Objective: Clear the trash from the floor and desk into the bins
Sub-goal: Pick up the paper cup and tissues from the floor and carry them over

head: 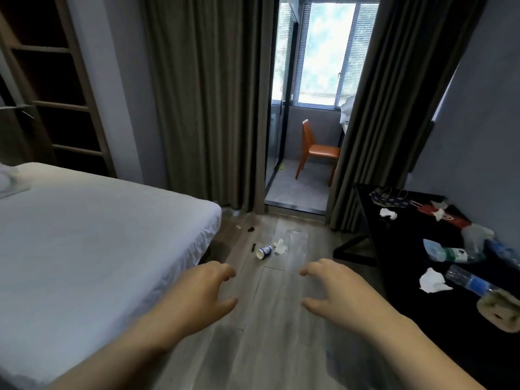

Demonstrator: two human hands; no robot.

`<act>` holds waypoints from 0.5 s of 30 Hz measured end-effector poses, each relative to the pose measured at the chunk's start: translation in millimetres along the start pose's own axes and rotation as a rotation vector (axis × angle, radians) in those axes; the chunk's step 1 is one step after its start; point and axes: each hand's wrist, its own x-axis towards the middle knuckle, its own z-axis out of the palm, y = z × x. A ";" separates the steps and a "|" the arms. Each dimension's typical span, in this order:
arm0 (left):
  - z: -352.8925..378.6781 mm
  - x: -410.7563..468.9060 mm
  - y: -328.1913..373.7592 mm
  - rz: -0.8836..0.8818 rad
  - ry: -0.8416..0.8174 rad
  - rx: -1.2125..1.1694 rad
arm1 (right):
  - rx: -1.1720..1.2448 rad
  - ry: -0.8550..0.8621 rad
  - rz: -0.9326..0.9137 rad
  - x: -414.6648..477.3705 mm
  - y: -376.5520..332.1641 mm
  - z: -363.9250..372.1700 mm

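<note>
My left hand (197, 291) and right hand (337, 291) hover over the floor (267, 347), fingers loosely spread, holding nothing. A tipped paper cup (264, 251) and crumpled tissue (280, 247) lie ahead beside the bed (84, 235). Plastic bottles (450, 253) and tissues (432, 281) litter the black table (408, 305).

a white-and-blue paper cup (264, 251) lies tipped on its side on the wooden floor (281, 347), a crumpled white tissue (280, 247) just beside it. over on the black desk (408, 266), a green-labelled bottle (450, 254) and a blue-labelled bottle (475, 282) lie flat, a tissue wad (433, 280) near them, smaller wads (387, 213) farther back.
</note>
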 end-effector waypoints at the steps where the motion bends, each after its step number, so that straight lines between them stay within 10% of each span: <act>1: 3.8 16.4 -7.3 0.002 -0.004 0.000 | 0.011 -0.011 0.005 15.6 5.9 2.5; 15: 26.2 293.7 -142.1 0.077 -0.060 -0.019 | 0.040 -0.070 0.102 297.9 65.5 13.3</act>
